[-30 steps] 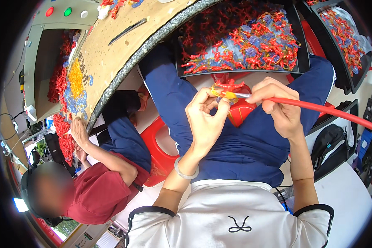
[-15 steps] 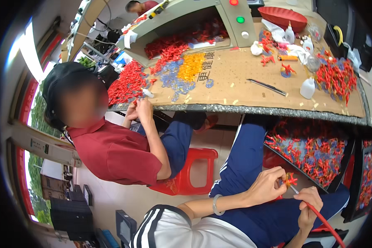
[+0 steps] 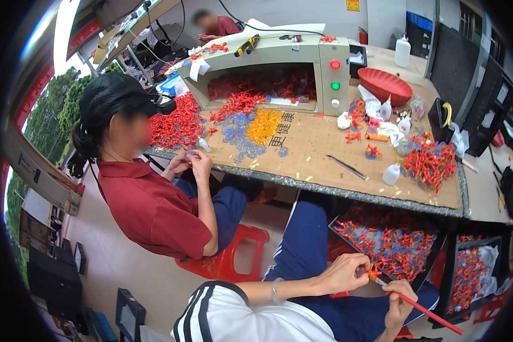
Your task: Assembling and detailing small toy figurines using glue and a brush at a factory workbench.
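Observation:
Pinched in the fingers of my left hand (image 3: 343, 275) is a small red figurine (image 3: 374, 270) with some yellow on it. My right hand (image 3: 400, 299) grips a paintbrush (image 3: 430, 314) with a long red handle. The pale brush tip meets the figurine or lies right beside it; fingers partly hide the contact. Both hands are above my lap, in front of a black tray (image 3: 394, 242) filled with many red and bluish figurines. A second black tray (image 3: 467, 279) of figurines stands further right.
The cardboard-covered bench (image 3: 308, 162) carries piles of red, blue and yellow pieces, a knife-like tool (image 3: 346, 167), a white squeeze bottle (image 3: 391, 174) and a red bowl (image 3: 385, 85). A grey open-fronted machine (image 3: 330, 85) stands behind. A co-worker (image 3: 148, 205) sits close on the left, handling a small piece.
My view has tilted up and shifted, so the hands and bench appear further left and lower. Both hands keep their grip on the figurine and paintbrush. The co-worker's head has shifted.

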Action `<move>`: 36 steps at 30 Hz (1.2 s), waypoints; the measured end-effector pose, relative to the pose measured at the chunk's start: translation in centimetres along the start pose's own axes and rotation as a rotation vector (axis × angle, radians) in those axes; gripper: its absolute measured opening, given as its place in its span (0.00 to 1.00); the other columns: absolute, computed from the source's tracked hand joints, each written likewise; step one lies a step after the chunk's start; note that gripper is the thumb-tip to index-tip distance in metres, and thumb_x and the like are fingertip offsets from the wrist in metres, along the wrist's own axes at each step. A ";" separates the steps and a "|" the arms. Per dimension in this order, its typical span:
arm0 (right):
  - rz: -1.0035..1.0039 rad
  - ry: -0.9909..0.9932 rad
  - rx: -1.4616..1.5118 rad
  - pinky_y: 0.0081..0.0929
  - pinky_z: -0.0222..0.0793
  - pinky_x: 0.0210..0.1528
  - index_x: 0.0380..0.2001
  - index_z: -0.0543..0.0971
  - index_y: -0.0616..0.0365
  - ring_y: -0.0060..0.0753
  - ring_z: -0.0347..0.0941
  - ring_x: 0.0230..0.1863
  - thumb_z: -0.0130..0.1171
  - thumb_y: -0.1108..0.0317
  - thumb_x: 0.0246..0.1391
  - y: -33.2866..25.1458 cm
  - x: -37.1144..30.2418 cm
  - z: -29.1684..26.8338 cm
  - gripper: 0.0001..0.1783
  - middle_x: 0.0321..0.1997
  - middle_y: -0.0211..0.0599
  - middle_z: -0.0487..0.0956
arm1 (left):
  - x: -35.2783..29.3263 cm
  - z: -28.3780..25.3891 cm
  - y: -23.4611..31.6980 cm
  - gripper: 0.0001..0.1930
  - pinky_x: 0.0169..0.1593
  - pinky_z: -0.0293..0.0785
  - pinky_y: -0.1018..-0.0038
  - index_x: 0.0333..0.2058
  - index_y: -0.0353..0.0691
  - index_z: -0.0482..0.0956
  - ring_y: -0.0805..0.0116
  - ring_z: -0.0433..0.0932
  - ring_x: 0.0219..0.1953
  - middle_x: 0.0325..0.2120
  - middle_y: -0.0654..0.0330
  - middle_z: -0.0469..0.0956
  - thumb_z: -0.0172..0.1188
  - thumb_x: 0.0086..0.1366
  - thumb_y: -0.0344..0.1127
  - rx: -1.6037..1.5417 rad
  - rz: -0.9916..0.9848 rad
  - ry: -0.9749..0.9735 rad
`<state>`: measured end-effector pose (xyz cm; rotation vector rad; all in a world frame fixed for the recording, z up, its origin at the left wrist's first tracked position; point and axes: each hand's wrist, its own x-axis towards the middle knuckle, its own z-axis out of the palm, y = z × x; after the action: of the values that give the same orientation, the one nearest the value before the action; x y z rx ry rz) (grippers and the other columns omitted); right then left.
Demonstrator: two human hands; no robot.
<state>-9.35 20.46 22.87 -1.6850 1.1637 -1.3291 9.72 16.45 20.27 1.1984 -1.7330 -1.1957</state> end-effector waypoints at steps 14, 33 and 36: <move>0.066 0.019 -0.010 0.25 0.66 0.36 0.34 0.76 0.67 0.31 0.70 0.32 0.52 0.63 0.61 -1.0 0.4 0.3 0.15 0.33 0.41 0.76 | 2.0 0.5 -1.1 0.11 0.35 0.72 0.62 0.28 0.26 0.77 0.50 0.77 0.29 0.25 0.46 0.76 0.56 0.49 0.30 -0.019 0.035 -0.010; -0.157 -0.258 -0.160 0.34 0.69 0.39 0.32 0.78 0.68 0.40 0.74 0.34 0.52 0.63 0.61 -1.3 8.0 3.3 0.16 0.33 0.44 0.78 | 3.4 -3.5 -1.9 0.11 0.32 0.73 0.67 0.32 0.27 0.76 0.58 0.77 0.26 0.29 0.50 0.76 0.57 0.52 0.30 -0.051 -0.020 0.277; -0.201 -0.126 -0.174 0.36 0.69 0.46 0.35 0.78 0.68 0.45 0.75 0.40 0.55 0.60 0.59 -1.9 8.0 2.6 0.18 0.37 0.47 0.79 | 4.1 -2.4 -1.3 0.11 0.30 0.74 0.70 0.34 0.28 0.76 0.63 0.77 0.25 0.29 0.52 0.75 0.57 0.53 0.29 -0.104 -0.015 0.234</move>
<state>-5.81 13.67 26.77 -2.0261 1.0861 -1.2474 10.94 11.65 20.01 1.2378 -1.4736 -1.0931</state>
